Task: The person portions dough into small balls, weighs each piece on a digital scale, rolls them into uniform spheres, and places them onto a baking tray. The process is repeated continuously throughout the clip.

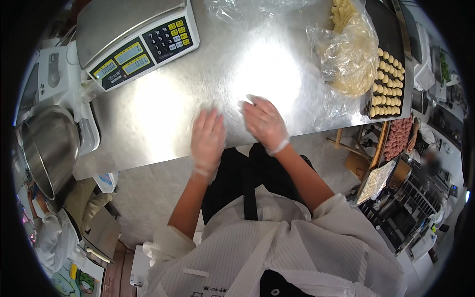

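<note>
Both my hands wear thin clear gloves and hover at or just over the steel table [163, 143], near its front edge, slightly blurred. My left hand [208, 136] is palm down with its fingers stretched forward, and nothing shows in it. To its right, my right hand [264, 123] angles inward, fingers extended and a little bent, with no object visible; its palm side is hidden. A gap separates the two hands. Farther right lies a clear plastic bag [346, 59] of pale yellow dough, beside a dark tray [367, 106] holding rows of small round dough balls [386, 91].
A digital scale [143, 44] stands at the far left of the table. Below it at left is a large steel bowl [54, 143]. Crumpled plastic film [225, 10] lies at the far edge. At right, beyond the table, a person [429, 161] is near a tray of reddish pieces [397, 138].
</note>
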The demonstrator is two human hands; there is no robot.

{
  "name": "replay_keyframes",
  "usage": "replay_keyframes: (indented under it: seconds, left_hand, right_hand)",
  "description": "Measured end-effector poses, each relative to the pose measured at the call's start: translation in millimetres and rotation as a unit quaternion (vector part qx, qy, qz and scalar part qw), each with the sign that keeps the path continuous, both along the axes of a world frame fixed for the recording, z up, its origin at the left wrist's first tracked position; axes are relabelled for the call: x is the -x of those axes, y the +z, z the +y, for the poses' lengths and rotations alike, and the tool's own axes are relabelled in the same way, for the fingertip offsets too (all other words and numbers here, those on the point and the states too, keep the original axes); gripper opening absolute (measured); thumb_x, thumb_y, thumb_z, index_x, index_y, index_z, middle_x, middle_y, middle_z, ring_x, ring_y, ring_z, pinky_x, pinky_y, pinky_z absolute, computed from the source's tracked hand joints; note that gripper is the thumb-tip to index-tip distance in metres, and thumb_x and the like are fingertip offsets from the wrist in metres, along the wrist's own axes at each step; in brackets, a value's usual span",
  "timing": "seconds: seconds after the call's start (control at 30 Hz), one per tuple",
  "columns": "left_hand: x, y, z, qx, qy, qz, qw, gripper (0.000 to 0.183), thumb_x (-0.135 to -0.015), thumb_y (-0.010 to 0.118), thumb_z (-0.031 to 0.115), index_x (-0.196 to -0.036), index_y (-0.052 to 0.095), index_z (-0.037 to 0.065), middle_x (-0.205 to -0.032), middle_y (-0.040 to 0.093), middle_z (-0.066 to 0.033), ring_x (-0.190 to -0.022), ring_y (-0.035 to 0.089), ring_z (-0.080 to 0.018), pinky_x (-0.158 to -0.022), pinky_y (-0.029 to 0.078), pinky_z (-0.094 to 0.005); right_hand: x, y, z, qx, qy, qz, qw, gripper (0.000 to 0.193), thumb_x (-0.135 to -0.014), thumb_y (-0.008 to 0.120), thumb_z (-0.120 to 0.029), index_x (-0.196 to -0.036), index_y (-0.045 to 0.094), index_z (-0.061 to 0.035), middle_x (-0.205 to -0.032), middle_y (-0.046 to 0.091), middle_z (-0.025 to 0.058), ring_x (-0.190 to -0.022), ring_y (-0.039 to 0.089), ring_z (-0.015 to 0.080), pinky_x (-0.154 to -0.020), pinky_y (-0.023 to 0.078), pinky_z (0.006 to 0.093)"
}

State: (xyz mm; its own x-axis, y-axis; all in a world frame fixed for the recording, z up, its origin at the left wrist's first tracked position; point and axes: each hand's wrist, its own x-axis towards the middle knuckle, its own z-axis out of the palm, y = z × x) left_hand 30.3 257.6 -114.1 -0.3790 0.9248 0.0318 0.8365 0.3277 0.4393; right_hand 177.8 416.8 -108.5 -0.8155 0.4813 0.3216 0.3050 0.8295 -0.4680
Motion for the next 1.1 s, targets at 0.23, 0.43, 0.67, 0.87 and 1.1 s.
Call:
replay_keyframes:
  seconds: [0.23,0.43,0.67,0.87,1.1]
  left_hand:
    - [48.9,11.7,-5.4,-0.004,0.125,0.035,0.991,0.044,-0.096,0.060,0.024,-0.135,0.059,0.006,-0.149,0.049,-0.0194,-0.140,0.042,-0.0414,-0.118,0.033,-0.0548]
    - [35.9,3.5,75.2,-0.048,0.068,0.044,0.996,0.040,-0.092,0.065,0.011,-0.130,0.062,0.002,-0.143,0.055,-0.0170,-0.137,0.046,-0.0396,-0.116,0.037,-0.0468]
    - [0.7,17.9,-23.2,0.040,0.040,-0.039,0.998,0.051,-0.092,0.067,0.015,-0.141,0.055,0.006,-0.148,0.050,-0.0181,-0.140,0.044,-0.0391,-0.117,0.036,-0.0489]
    - [45.3,22.0,-9.0,0.023,0.107,-0.004,0.994,0.050,-0.095,0.062,0.021,-0.141,0.055,0.006,-0.150,0.046,-0.0215,-0.142,0.039,-0.0422,-0.119,0.030,-0.0548]
    - [18.6,13.8,78.1,-0.031,0.018,0.003,0.999,0.037,-0.092,0.064,0.012,-0.127,0.066,0.002,-0.141,0.057,-0.0150,-0.136,0.047,-0.0391,-0.115,0.038,-0.0471]
  right_hand:
    - [-47.0,-14.2,49.3,-0.034,-0.153,-0.045,0.987,0.028,-0.098,0.056,-0.017,-0.118,0.070,-0.0037,-0.122,0.071,0.0177,-0.123,0.063,0.0294,-0.110,0.047,0.0425]
    - [57.7,-7.8,26.6,-0.004,-0.152,-0.016,0.988,0.017,-0.089,0.068,-0.010,-0.102,0.076,-0.0035,-0.119,0.073,0.0131,-0.122,0.063,0.0315,-0.110,0.047,0.0419]
    - [-25.5,-9.8,3.6,-0.003,0.025,-0.025,0.999,0.040,-0.085,0.076,-0.010,-0.124,0.069,-0.0153,-0.139,0.064,0.0009,-0.129,0.058,0.0250,-0.108,0.048,0.0396]
    - [-37.6,6.3,50.0,-0.003,-0.130,-0.085,0.988,0.028,-0.099,0.057,-0.020,-0.115,0.074,-0.0039,-0.122,0.071,0.0179,-0.125,0.061,0.0318,-0.114,0.040,0.0431]
    - [59.9,-7.2,9.1,-0.006,-0.142,-0.009,0.990,0.019,-0.089,0.065,-0.014,-0.099,0.077,-0.0028,-0.116,0.074,0.0127,-0.118,0.065,0.0332,-0.107,0.047,0.0432]
